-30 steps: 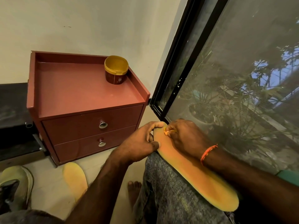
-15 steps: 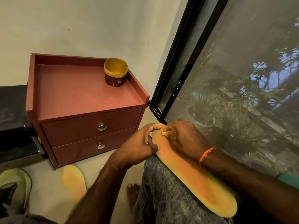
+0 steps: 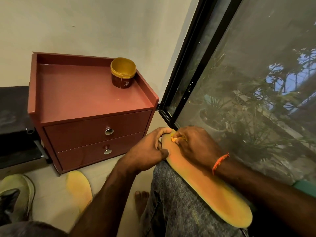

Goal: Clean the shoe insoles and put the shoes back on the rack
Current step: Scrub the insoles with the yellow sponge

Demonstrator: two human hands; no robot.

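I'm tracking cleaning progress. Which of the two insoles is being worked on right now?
The orange insole lying across the person's knee: the left hand grips its toe end, the right hand rubs it. The other insole lies untouched on the floor.

An orange insole (image 3: 205, 182) lies lengthwise along the person's grey-trousered thigh, its toe end toward the window. A second, yellow insole (image 3: 78, 187) lies flat on the floor beside a yellow-green shoe (image 3: 18, 194).
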